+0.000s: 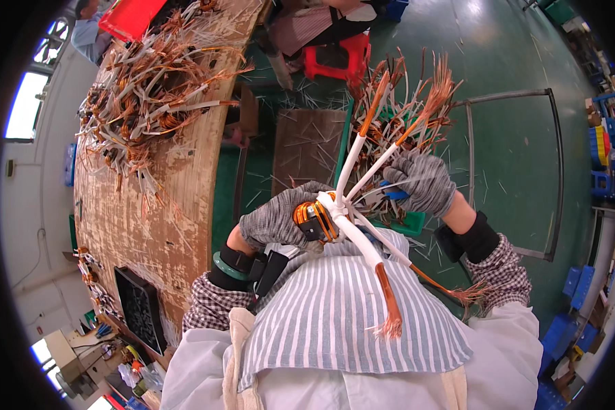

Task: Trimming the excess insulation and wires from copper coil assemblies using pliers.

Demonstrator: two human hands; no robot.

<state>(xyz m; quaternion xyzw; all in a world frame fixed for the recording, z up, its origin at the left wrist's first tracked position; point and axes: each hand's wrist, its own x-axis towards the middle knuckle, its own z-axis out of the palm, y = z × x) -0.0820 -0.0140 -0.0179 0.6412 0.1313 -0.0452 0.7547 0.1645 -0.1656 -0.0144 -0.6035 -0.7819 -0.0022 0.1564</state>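
My left hand (280,215), in a grey knitted glove, is closed around a copper-wound coil (314,222) with a black core, held above my striped apron. Thick white sleeved leads (350,164) fan out from the coil, two pointing away from me and two toward my lap, each ending in bare copper strands. White ties cross where the leads meet. My right hand (424,183), gloved the same way, is closed on a small blue-handled tool (393,191) just right of the leads. Its working end cannot be made out. A thin white strip passes by the fingers.
A worn wooden table (191,178) on the left carries a heap of similar coils (143,102) and a black tray (140,307). Ahead, a green crate (411,224) holds more coils. A red stool (352,58) with a seated person stands beyond; a metal frame (552,171) is at right.
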